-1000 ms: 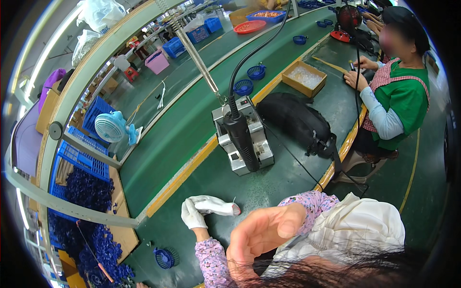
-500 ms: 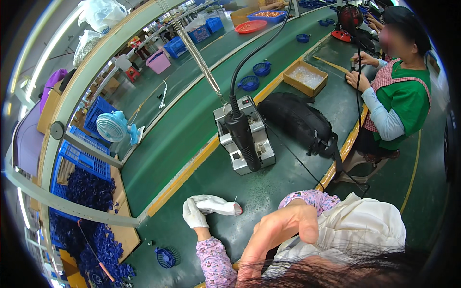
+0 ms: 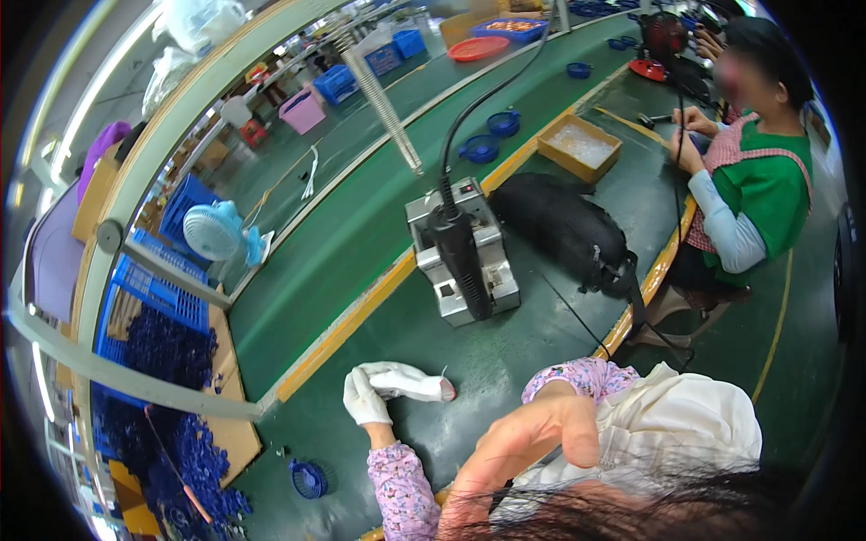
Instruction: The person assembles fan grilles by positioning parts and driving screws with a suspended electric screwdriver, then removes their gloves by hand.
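My left hand (image 3: 367, 398) wears a white glove and rests on the green tabletop (image 3: 352, 464). Its fingers are closed round the end of a second, loose white glove (image 3: 415, 382), whose reddish-edged cuff points right. My right hand (image 3: 532, 431) is bare and raised close to the camera. Its thumb stands apart from the stretched fingers, which run out of view at the lower edge; nothing shows in it. Left of my left sleeve lies a small blue slotted basket-like part (image 3: 308, 480). Beyond my hands, a black corded hand tool (image 3: 462, 261) hangs from a spring before a metal fixture (image 3: 502, 281).
A black bag (image 3: 559, 225) and a wooden box of clear small parts (image 3: 582, 149) lie to the right. A co-worker (image 3: 753, 171) sits beyond, hands raised. Blue parts (image 3: 185, 451) heap at left below a metal frame bar (image 3: 135, 383). Blue baskets (image 3: 480, 149) sit on the green belt.
The whole view has shifted slightly. Both my hands keep nearly the same pose. The co-worker's hands and head have moved a little, and a dark tool now shows near those hands.
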`<state>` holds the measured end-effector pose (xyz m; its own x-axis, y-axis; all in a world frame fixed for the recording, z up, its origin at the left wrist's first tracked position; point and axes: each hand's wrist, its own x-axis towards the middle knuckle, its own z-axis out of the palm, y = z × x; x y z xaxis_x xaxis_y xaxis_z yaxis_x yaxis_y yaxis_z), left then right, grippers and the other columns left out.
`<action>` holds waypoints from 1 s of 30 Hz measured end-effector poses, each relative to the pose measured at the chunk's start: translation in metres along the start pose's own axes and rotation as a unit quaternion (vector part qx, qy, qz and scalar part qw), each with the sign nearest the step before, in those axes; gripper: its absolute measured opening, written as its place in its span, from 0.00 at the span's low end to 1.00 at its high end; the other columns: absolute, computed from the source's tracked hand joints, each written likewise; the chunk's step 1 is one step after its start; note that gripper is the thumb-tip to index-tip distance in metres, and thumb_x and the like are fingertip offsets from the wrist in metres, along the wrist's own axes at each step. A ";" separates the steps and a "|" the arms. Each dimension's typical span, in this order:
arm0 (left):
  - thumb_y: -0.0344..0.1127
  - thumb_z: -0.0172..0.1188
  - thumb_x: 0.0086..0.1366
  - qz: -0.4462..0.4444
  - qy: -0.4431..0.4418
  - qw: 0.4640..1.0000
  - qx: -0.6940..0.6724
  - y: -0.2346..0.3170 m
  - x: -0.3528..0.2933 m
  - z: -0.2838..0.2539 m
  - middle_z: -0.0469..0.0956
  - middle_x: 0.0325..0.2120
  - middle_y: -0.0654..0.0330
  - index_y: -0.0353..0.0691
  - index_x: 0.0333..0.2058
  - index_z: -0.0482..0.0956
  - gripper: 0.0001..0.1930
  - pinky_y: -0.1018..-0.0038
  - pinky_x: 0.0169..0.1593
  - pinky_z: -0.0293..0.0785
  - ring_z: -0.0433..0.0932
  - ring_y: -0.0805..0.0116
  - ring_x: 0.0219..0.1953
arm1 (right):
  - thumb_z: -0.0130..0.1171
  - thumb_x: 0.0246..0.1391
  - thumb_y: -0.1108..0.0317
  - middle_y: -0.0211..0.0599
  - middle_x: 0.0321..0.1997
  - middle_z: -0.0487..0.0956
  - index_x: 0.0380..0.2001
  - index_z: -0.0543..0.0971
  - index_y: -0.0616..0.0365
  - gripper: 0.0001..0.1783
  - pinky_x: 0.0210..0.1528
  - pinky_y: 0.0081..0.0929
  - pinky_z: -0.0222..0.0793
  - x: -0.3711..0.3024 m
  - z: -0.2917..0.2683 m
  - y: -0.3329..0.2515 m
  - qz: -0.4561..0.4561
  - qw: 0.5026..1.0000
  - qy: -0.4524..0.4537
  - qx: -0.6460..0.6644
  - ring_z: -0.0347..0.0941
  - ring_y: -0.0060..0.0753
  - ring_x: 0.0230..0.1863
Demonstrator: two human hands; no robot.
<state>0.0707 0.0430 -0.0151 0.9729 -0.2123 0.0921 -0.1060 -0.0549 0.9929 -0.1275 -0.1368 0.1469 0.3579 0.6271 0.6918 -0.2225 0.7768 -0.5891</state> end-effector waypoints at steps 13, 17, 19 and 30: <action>0.42 0.52 0.63 0.022 0.079 0.987 0.142 -0.014 0.002 -0.009 0.78 0.27 0.52 0.36 0.34 0.77 0.14 0.73 0.38 0.71 0.76 0.65 0.30 | 0.34 0.50 0.27 0.50 0.69 0.46 0.63 0.46 0.69 0.56 0.69 0.41 0.33 0.047 -0.025 0.080 0.114 0.958 -0.111 0.239 0.42 0.42 0.70; 0.44 0.50 0.63 0.022 0.057 0.990 0.126 -0.008 0.001 0.002 0.77 0.27 0.49 0.37 0.33 0.76 0.15 0.71 0.37 0.71 0.77 0.57 0.30 | 0.34 0.50 0.26 0.49 0.69 0.46 0.63 0.46 0.69 0.56 0.69 0.41 0.33 0.051 -0.028 0.082 0.168 0.944 -0.117 0.257 0.42 0.42 0.70; 0.43 0.50 0.63 0.033 0.057 0.988 0.137 -0.009 0.002 0.007 0.75 0.24 0.53 0.36 0.31 0.76 0.14 0.72 0.35 0.69 0.73 0.63 0.28 | 0.33 0.50 0.26 0.49 0.69 0.46 0.63 0.46 0.69 0.56 0.69 0.40 0.33 0.052 -0.031 0.085 0.187 0.938 -0.118 0.269 0.42 0.42 0.70; 0.42 0.51 0.64 0.018 0.055 0.990 0.129 -0.012 0.004 0.008 0.74 0.21 0.59 0.35 0.30 0.76 0.14 0.77 0.32 0.68 0.70 0.74 0.25 | 0.32 0.49 0.26 0.49 0.69 0.46 0.63 0.46 0.69 0.56 0.69 0.40 0.34 0.052 -0.047 0.099 0.216 0.919 -0.099 0.313 0.42 0.41 0.70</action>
<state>0.0743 0.0353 -0.0272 0.9826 -0.1116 0.1483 -0.1755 -0.2990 0.9380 -0.0887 -0.0305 0.1052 -0.0451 0.8343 0.5494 -0.8061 0.2944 -0.5133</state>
